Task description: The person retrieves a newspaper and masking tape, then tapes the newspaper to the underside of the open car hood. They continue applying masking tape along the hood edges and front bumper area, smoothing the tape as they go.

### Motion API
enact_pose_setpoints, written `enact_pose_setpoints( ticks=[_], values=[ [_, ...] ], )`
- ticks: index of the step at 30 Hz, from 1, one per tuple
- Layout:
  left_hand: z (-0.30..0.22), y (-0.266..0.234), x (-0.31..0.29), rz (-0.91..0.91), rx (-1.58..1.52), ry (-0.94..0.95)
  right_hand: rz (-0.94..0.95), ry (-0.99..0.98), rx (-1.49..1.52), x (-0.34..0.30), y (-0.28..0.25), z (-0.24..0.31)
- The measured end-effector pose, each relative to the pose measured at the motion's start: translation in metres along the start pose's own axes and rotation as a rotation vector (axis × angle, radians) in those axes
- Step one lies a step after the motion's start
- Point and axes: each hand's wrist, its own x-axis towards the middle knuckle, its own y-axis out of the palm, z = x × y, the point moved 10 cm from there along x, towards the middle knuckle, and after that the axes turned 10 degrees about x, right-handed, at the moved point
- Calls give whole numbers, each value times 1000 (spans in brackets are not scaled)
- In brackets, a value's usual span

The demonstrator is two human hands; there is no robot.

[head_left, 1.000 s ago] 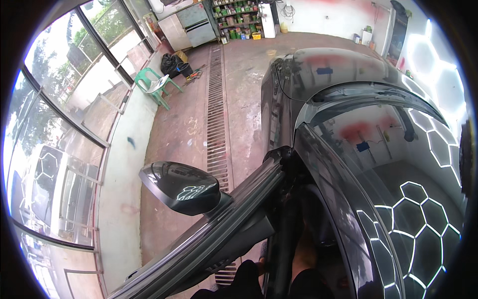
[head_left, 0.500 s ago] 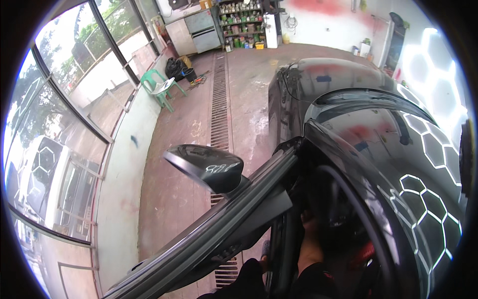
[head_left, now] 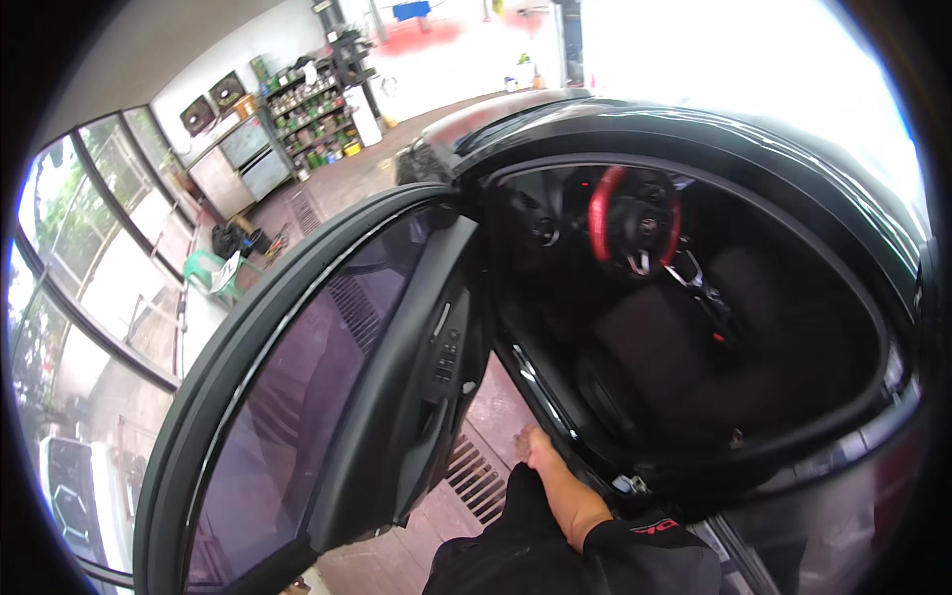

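My right hand (head_left: pixel 535 447) hangs low in the gap between the open car door and the door sill, its forearm coming up from the lower edge. Its fingers look stretched out, though slightly blurred, and nothing shows in them. My left hand is out of sight. The black car door (head_left: pixel 397 426) stands wide open to the left, with its tinted window (head_left: pixel 297 397) and switch panel (head_left: pixel 446 357) in view. Inside the car are a red and black steering wheel (head_left: pixel 597 213) and a dark front seat (head_left: pixel 645 337). The door sill (head_left: pixel 540 387) runs just beyond my hand.
A slotted floor drain (head_left: pixel 476 481) passes under the door. At the back left stand a green plastic chair (head_left: pixel 203 270), a metal cabinet (head_left: pixel 248 144) and shelves of cans (head_left: pixel 307 114). Glass windows (head_left: pixel 79 258) line the left side. Bright light washes out the upper right.
The door now stands wide open and the car's interior shows. My view has shifted toward the opening. My right hand, earlier in shadow by the door frame, is now over the floor by the sill.
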Motion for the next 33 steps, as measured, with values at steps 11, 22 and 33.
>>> enact_pose_setpoints(
  ticks=[11,22,33],
  values=[
    [-29,-46,-101,144,-105,311,148,-164,-790,-253,-140,-90],
    [-180,-25,-487,1107,88,871,595,-26,-1262,-342,-273,-236],
    [-60,33,-324,1271,-239,422,597,176,-1237,-346,-182,-300]
  ],
)
